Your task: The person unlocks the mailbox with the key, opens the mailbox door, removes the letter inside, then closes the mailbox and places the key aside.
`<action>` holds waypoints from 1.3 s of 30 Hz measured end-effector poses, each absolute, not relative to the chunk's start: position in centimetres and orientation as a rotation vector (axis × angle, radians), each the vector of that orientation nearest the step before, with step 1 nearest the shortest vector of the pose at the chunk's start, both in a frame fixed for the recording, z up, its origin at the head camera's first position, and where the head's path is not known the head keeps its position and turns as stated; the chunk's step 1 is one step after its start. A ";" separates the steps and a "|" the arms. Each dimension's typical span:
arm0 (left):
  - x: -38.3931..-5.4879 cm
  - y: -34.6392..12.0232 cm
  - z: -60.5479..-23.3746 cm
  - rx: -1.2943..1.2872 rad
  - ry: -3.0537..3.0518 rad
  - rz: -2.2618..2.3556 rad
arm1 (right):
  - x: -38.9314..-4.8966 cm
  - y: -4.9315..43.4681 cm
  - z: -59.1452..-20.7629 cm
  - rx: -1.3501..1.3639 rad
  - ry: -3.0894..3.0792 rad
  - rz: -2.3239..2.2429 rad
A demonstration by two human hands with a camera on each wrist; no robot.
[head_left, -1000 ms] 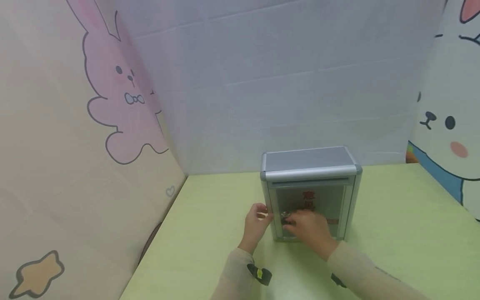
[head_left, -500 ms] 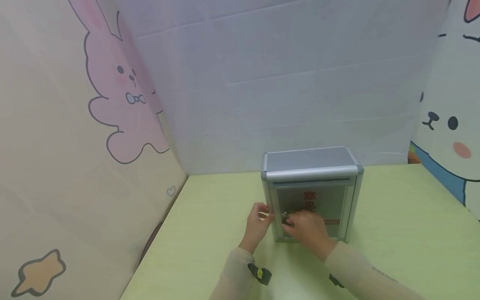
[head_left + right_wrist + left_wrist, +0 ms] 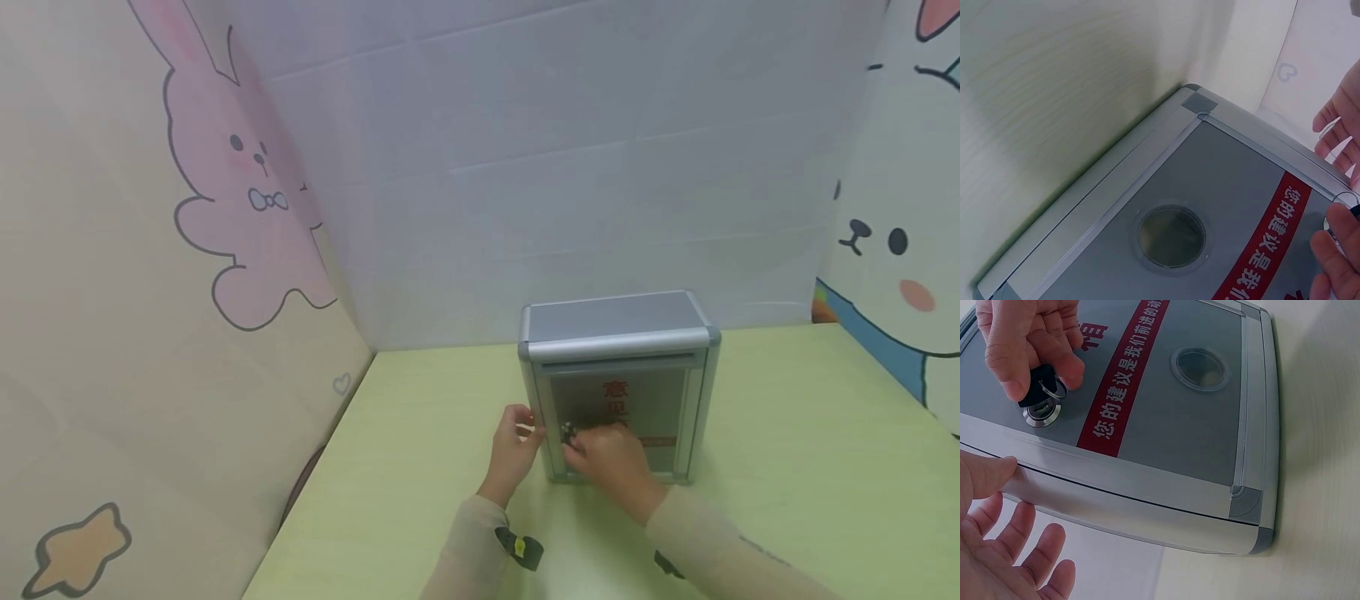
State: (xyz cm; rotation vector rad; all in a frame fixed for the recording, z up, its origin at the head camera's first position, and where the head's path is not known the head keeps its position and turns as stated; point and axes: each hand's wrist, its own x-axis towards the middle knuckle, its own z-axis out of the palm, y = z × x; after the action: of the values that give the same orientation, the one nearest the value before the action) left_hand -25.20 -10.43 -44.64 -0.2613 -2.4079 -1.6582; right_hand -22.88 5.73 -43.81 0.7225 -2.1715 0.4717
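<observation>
A grey metal suggestion box (image 3: 618,321) with silver edges stands upright on the table, red lettering on its front. My right hand (image 3: 615,458) pinches a black-headed key (image 3: 1036,387) between thumb and fingers. The key is in the round silver lock (image 3: 1042,417) near the front panel's left edge, and a thin metal ring (image 3: 1055,389) hangs from its head. My left hand (image 3: 513,446) is at the box's left side, its thumb touching the front corner edge. The other fingers, loosely bent and spread, lie along that side. The right wrist view shows only part of the key.
Below the lock, a red strip (image 3: 1124,381) with white characters crosses the panel, beside a round clear window (image 3: 1200,367). The pale yellow-green table (image 3: 420,417) extends around the box. Cloth walls with cartoon figures (image 3: 247,192) stand at the left, back and right.
My right hand has turned slightly at the lock, and the black key head now looks more upright. The left hand keeps its place, and the box has not visibly moved.
</observation>
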 end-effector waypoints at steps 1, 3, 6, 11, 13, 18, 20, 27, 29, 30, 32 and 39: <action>-25.2 -10.4 -44.7 -0.260 -2.411 -1.656 | -22.8 5.7 -43.8 0.718 -2.177 0.478; -25.3 -10.4 -44.7 -0.258 -2.416 -1.650 | -22.7 5.6 -43.7 0.709 -2.196 0.504; -25.3 -10.3 -44.7 -0.253 -2.420 -1.650 | -22.4 5.5 -43.7 0.697 -2.232 0.578; -25.3 -10.3 -44.8 -0.228 -2.424 -1.672 | -22.1 5.4 -44.0 0.662 -2.318 0.753; -25.3 -10.3 -44.8 -0.226 -2.421 -1.679 | -22.0 5.3 -44.0 0.637 -2.355 0.825; -25.2 -10.3 -44.8 -0.240 -2.397 -1.682 | -21.7 5.1 -43.8 0.554 -2.444 1.052; -25.2 -10.3 -44.8 -0.233 -2.400 -1.683 | -21.6 5.1 -43.7 0.499 -2.490 1.145; -25.3 -10.3 -44.8 -0.229 -2.410 -1.672 | -21.3 4.8 -43.2 0.307 -2.574 1.392; -25.3 -10.3 -44.9 -0.235 -2.405 -1.668 | -21.3 4.7 -43.1 0.280 -2.579 1.415; -25.3 -10.3 -44.9 -0.235 -2.405 -1.668 | -21.3 4.7 -43.1 0.270 -2.580 1.424; -25.3 -10.3 -44.9 -0.236 -2.405 -1.668 | -21.4 4.7 -43.1 0.257 -2.582 1.431; -25.3 -10.3 -44.8 -0.235 -2.418 -1.668 | -21.6 4.7 -43.2 0.263 -2.575 1.408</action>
State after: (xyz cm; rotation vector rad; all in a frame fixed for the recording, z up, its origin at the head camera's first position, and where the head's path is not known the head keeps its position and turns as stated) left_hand -25.26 -10.26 -44.82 -0.2348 -2.4184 -1.6683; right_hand -21.60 4.68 -43.23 0.2630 -2.5753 1.4081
